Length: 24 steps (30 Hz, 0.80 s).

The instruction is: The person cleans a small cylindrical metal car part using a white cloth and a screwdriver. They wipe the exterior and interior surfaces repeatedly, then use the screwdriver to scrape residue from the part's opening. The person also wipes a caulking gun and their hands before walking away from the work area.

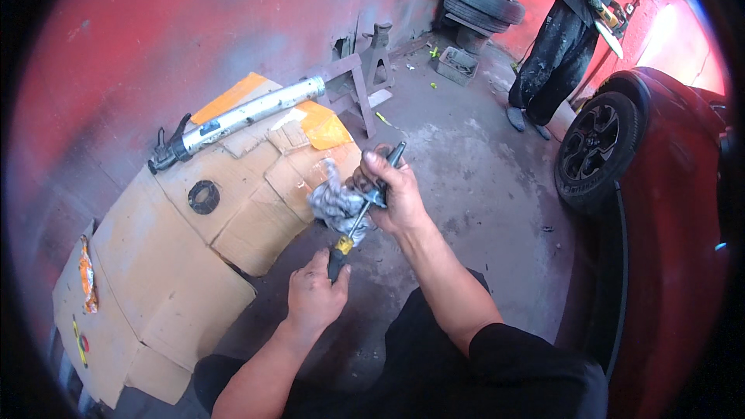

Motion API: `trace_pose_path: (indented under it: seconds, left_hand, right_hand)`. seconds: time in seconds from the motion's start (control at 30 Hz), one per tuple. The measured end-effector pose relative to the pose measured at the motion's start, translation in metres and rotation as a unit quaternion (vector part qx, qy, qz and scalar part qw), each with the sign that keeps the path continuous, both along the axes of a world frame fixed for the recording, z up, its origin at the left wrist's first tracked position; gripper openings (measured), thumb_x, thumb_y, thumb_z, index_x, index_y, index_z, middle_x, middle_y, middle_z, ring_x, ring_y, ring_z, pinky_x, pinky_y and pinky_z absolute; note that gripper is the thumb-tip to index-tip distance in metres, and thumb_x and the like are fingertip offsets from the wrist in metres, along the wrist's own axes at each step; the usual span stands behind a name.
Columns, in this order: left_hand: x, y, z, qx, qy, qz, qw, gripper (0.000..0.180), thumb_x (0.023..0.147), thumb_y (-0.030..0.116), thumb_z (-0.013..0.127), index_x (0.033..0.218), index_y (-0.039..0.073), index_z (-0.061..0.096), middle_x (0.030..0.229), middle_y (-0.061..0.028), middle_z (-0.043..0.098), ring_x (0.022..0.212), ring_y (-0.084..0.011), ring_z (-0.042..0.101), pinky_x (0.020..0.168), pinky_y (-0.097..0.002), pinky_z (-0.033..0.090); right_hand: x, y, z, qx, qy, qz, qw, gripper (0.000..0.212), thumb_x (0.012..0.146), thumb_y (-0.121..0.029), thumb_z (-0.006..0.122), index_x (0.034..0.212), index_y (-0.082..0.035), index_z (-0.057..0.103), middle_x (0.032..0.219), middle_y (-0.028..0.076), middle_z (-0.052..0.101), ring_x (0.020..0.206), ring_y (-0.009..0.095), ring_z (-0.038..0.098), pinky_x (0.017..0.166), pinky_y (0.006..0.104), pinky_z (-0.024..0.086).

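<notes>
My left hand (317, 296) is closed around the black and yellow handle of a screwdriver (341, 251). Its metal shaft slants up to my right hand (400, 192). In the right hand's closed fingers are a crumpled grey rag (335, 203) and a dark, tapered, rod-like piece (396, 154) that sticks out past the thumb. The rag hangs on the left of those fingers, beside the shaft. Whether the screwdriver's tip touches the dark piece is hidden by the fingers and rag. Both hands are held in front of me, near the cardboard's right edge.
Flattened cardboard (147, 256) at left carries a silver-barrelled applicator gun (248, 114), a black ring (203, 196) and an orange wrapper (87, 278). A dark red car (671, 186) stands at right. Behind are jack stands (378, 54), stacked tyres (483, 6) and a person (563, 39) holding a yellow power tool (597, 6).
</notes>
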<state>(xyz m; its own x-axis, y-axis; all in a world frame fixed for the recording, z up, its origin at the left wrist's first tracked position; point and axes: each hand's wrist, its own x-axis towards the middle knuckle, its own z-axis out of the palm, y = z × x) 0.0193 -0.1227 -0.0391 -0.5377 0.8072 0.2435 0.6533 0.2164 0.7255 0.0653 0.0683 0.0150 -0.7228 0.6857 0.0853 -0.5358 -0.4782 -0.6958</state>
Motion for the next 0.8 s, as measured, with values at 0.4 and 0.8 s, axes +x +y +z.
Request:
trace_pose_path:
  seconds: [0.4,0.8]
  left_hand:
    - [-0.014,-0.004,-0.006,-0.027,-0.326,-0.073,0.942,0.029,0.085,0.018,0.072,0.105,0.001,0.062,0.074,-0.0088,0.063,0.060,-0.0185,0.061,0.054,-0.0330,0.049]
    - [-0.025,-0.001,-0.013,0.087,-0.113,-0.118,0.983,0.035,0.085,0.021,0.073,0.106,-0.004,0.061,0.086,-0.0209,0.066,0.069,-0.0268,0.066,0.063,-0.0417,0.053]
  right_hand:
    - [-0.011,-0.005,-0.003,0.070,-0.019,0.055,0.996,0.018,0.084,-0.008,0.066,0.090,-0.012,0.049,0.066,-0.001,0.049,0.061,0.013,0.051,0.073,0.0345,0.046]
    - [-0.015,-0.018,-0.001,-0.031,-0.019,0.048,0.998,0.020,0.082,-0.009,0.072,0.084,-0.012,0.052,0.070,0.000,0.052,0.064,0.013,0.054,0.062,0.0315,0.049]
